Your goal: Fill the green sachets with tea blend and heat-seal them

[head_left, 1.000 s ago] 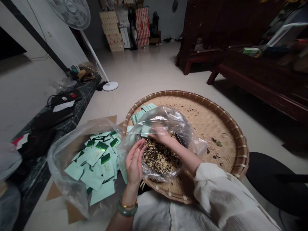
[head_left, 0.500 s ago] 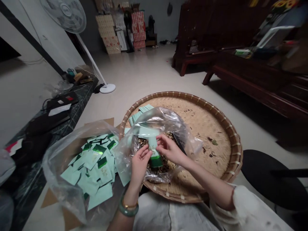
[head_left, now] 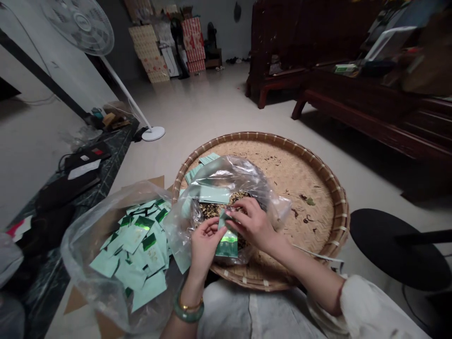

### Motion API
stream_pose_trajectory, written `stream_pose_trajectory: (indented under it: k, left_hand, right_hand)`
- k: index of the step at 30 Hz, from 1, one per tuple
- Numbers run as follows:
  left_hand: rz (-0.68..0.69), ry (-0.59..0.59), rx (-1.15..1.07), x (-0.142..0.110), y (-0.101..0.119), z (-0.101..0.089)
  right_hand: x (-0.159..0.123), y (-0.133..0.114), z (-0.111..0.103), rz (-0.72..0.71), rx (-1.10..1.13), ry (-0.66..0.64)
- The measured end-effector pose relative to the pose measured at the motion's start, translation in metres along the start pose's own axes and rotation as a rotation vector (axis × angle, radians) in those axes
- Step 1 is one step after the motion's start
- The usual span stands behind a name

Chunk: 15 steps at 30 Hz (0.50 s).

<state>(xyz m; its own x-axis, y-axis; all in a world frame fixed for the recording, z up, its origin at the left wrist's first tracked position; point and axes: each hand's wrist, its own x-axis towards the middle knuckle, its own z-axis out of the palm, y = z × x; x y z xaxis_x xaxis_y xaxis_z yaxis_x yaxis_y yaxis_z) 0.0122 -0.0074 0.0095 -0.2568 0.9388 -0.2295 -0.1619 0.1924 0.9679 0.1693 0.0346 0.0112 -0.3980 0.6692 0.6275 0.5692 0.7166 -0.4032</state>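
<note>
The single view looks from the wearer's head, forward and down over the lap, with the left hand (head_left: 205, 242) and right hand (head_left: 257, 228) close below, near the lower middle. Its wide field takes in the round woven bamboo tray (head_left: 300, 174) and reaches across the floor (head_left: 201, 106) to stacked boxes (head_left: 150, 52) at the far wall.

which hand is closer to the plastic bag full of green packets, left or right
Left. The left hand is just right of the plastic bag, at the held packet's near side; the right hand is farther right, across the packet.
</note>
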Motion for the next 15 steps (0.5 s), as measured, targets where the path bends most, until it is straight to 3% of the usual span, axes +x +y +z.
stream_pose_trajectory:
  k: [3, 6, 9, 12, 15]
  left_hand:
    - [0.059, 0.0, 0.074, 0.002, 0.003, -0.001]
    - [0.118, 0.041, 0.167, 0.008, 0.005, -0.006]
    - [0.097, 0.072, 0.208, 0.014, 0.004, -0.013]
    - [0.062, 0.07, 0.163, 0.016, 0.002, -0.014]
    - [0.059, 0.036, 0.105, 0.015, 0.001, -0.009]
  right_hand:
    - [0.007, -0.001, -0.007, 0.004, 0.011, -0.023]
    - [0.014, 0.002, -0.016, 0.059, 0.184, -0.049]
    - [0.017, 0.005, -0.023, 0.267, 0.374, -0.063]
    - [0.017, 0.006, -0.021, 0.525, 0.639, -0.233]
    - [0.014, 0.007, -0.014, 0.647, 0.898, -0.354]
